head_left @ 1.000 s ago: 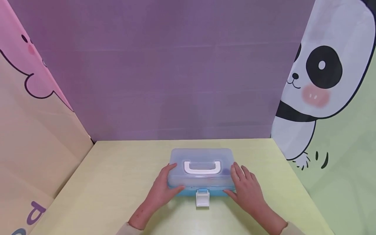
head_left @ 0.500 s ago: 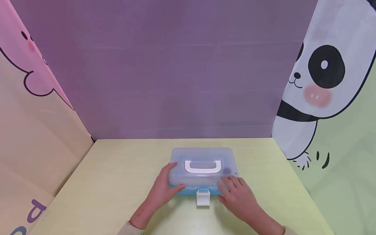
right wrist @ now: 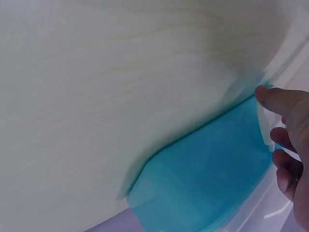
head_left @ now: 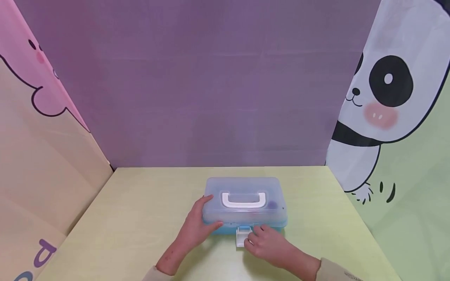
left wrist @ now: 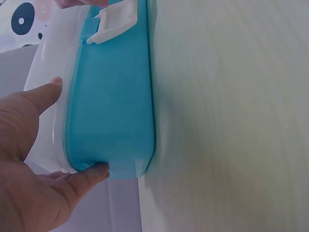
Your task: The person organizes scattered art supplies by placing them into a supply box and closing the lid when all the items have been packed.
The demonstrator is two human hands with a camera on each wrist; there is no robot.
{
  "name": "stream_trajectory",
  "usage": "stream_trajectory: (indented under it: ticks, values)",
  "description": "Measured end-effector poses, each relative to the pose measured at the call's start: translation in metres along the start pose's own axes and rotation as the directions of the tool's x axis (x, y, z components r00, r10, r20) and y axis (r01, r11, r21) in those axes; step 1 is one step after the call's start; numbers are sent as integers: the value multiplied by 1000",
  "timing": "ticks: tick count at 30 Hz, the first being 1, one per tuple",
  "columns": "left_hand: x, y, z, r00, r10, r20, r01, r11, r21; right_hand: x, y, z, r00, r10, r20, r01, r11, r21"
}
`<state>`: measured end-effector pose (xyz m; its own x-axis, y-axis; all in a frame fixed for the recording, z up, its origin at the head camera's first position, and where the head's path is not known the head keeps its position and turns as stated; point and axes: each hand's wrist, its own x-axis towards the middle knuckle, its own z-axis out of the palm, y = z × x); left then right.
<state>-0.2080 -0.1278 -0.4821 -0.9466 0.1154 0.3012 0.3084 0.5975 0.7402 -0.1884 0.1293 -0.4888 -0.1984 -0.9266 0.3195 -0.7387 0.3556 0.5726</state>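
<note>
A plastic storage box with a frosted clear lid (head_left: 242, 217) and a blue base (left wrist: 108, 96) sits on the table, lid down. A white handle (head_left: 244, 205) lies on its top. My left hand (head_left: 193, 225) holds the box's left end, thumb at the front edge of the lid and fingers round the side. In front hangs a white latch (left wrist: 116, 20), swung outward from the base. My right hand (head_left: 270, 245) pinches the latch's right edge, thumb on its outer face and the other fingers curled. Blurred dark and reddish patches show through the lid.
The pale wood-grain table (head_left: 151, 203) extends around the box on all sides. A purple cloth backdrop (head_left: 218, 86) stands behind it. Side panels carry a pink cartoon figure (head_left: 49, 99) on the left and a panda (head_left: 383, 121) on the right.
My right hand has left the box's right end and moved left and toward me, onto the latch, its fingers curling. My left hand and the box stay where they were.
</note>
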Motion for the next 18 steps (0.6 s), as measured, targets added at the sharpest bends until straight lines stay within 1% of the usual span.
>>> stream_trajectory:
  ticks: [3, 6, 12, 15, 18]
  values:
    - [-1, 0, 1, 1000, -1, -2, 1, 1000, -2, 1, -3, 5, 1000, -7, 15, 7, 1000, -1]
    - [-1, -1, 2, 1000, 15, -7, -15, 1000, 0, 3, -6, 8, 1000, 2, 26, -2, 1000, 3]
    - [-1, -3, 4, 1000, 8, 3, -8, 1000, 6, 4, -14, 5, 998, 49, 43, -50, 998, 33]
    - [-1, -3, 3, 1000, 9, 1, -9, 1000, 10, 7, -13, -1, 992, 128, 12, -129, 988, 86]
    - [0, -3, 3, 1000, 17, -6, -17, 1000, 15, 11, -9, -7, 971, 239, -21, -232, 957, 173]
